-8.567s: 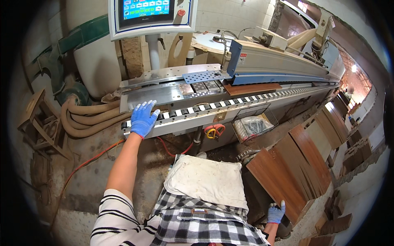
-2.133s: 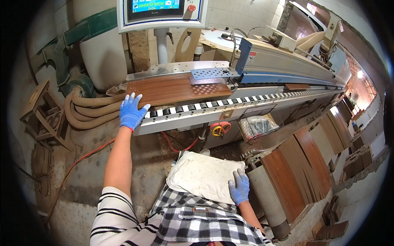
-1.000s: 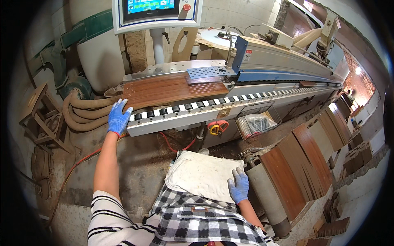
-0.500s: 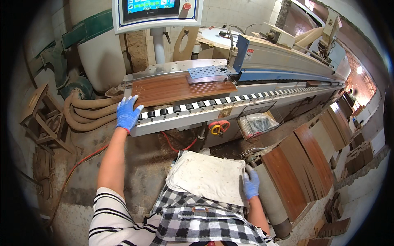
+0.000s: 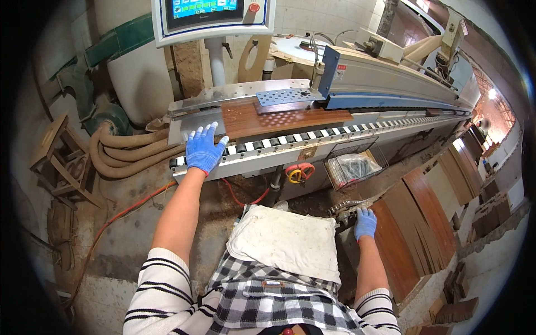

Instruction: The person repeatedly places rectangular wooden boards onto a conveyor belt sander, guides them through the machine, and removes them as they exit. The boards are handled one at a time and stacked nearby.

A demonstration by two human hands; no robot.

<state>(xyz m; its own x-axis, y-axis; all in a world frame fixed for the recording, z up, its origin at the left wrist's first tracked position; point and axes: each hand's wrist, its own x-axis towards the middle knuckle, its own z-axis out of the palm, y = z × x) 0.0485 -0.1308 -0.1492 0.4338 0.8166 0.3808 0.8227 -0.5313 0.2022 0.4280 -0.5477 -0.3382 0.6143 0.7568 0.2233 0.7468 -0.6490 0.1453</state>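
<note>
A brown wood-grain board [image 5: 240,120] lies on the bed of a long edge-banding machine [image 5: 391,95], its right part under a perforated blue plate [image 5: 285,97]. My left hand [image 5: 205,149], in a blue glove with pale fingertips, is stretched out at the board's left end. Its fingers are spread over the bare metal bed, and its thumb is at the board's near left corner; whether it touches cannot be told. My right hand [image 5: 365,225], gloved alike, is at the left edge of a stack of brown boards [image 5: 391,251], fingers extended and nothing visibly held.
Black-and-white rollers [image 5: 268,143] line the machine's near edge. Below hang a wire basket [image 5: 354,168] and red and yellow rings [image 5: 300,173]. A control panel [image 5: 212,17] stands behind. Thick hoses [image 5: 120,162] and a wooden stool [image 5: 61,153] are at left. A white cloth [image 5: 282,237] covers my lap.
The board has slid right along the machine, and my left hand has followed it rightward. My right hand has moved forward and right, from beside the cloth to the stack's edge.
</note>
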